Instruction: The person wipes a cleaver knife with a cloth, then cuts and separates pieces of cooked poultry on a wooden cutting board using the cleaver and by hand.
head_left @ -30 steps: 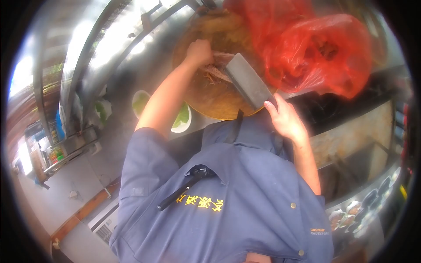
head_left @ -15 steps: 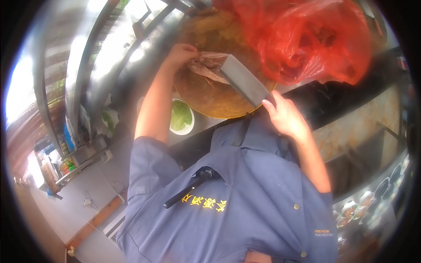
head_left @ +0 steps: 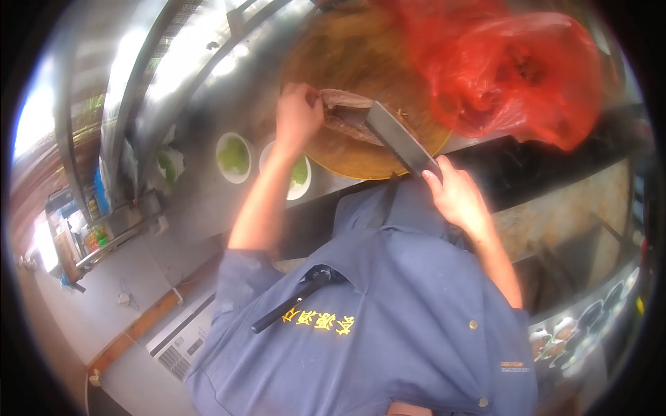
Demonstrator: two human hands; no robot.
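A long piece of pinkish-brown meat (head_left: 345, 98) lies on a round wooden chopping board (head_left: 354, 158). My left hand (head_left: 298, 116), slightly blurred, is closed at the left end of the meat, its fingertips partly hidden. In my right hand (head_left: 459, 195) is a cleaver (head_left: 402, 137), gripped by the handle. Its broad grey blade slants up and left to the right end of the meat. Whether the edge touches the meat or the board, I cannot tell. Small bits lie just right of the blade.
A crumpled red plastic bag (head_left: 513, 76) overlaps the board's right side. Left of the board stand two white bowls with green leaves, one bowl (head_left: 234, 158) fully visible, the other bowl (head_left: 300, 182) partly behind my left forearm. A dark counter edge (head_left: 527, 166) runs along the right.
My view has shifted, so a second bowl shows at the left. My left hand has turned and curled more at the meat's end. The cleaver stays at the meat's right end.
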